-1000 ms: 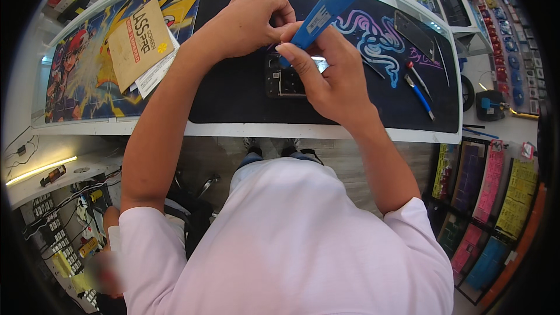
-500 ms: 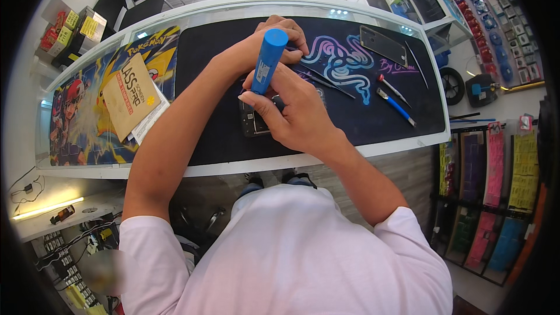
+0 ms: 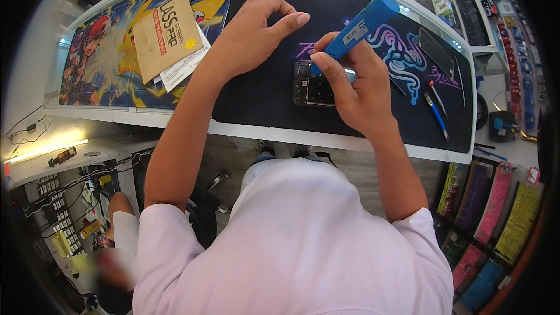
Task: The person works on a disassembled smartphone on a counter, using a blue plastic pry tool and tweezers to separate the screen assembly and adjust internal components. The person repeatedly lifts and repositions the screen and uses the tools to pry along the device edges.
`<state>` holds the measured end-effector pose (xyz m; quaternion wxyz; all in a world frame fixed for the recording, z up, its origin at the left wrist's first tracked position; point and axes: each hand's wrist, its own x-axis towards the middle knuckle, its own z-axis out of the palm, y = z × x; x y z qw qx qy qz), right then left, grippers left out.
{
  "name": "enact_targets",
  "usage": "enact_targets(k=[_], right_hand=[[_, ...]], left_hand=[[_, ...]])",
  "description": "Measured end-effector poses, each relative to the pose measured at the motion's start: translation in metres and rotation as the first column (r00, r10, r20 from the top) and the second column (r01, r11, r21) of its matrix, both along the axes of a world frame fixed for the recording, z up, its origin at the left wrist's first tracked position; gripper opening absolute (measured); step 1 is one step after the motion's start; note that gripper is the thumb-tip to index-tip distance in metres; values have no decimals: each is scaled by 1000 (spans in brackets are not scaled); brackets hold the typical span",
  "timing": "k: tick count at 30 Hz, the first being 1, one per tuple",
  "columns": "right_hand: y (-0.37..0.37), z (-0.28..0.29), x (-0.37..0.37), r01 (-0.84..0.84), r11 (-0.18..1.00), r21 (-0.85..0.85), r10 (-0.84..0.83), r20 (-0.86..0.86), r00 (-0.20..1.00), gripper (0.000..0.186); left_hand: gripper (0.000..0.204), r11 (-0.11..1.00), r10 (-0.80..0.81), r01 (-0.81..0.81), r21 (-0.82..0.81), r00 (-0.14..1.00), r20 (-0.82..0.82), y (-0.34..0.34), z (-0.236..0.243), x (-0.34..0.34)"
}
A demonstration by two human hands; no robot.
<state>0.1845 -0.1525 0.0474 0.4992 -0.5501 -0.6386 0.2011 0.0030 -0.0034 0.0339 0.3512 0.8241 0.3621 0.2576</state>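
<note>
My right hand (image 3: pixel 364 84) grips a blue cylindrical tube (image 3: pixel 364 23) with a pale label, held slanted. Its wide round end points up and away, and its lower end is over an opened smartphone (image 3: pixel 315 84) lying on the black mat (image 3: pixel 262 105). My fingers cover the right part of the phone, whose inner parts show at its left. To the left of the tube, my left hand (image 3: pixel 254 35) hovers above the mat, loosely curled. A gap shows between its thumb and index finger, and I see nothing in it.
Right of the phone lie partly hidden tweezers (image 3: pixel 399 86), a screwdriver (image 3: pixel 436 98), a blue-handled tool (image 3: pixel 436 115), a thin rod (image 3: pixel 461 81) and a dark phone cover (image 3: pixel 436 52). A brown envelope (image 3: pixel 166 38) rests on papers at left. Another person (image 3: pixel 125 233) is at lower left.
My left hand has drawn away leftward from my right hand. The tube now leans more to the right, and more of the phone shows. The whole view has shifted.
</note>
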Motion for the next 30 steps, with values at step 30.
enact_targets(k=[30], right_hand=[[-4,6,15,86,988,129,-41,-312,949,23]], left_hand=[[17,956,-103,92,277,994,25,-70,-13,-2]])
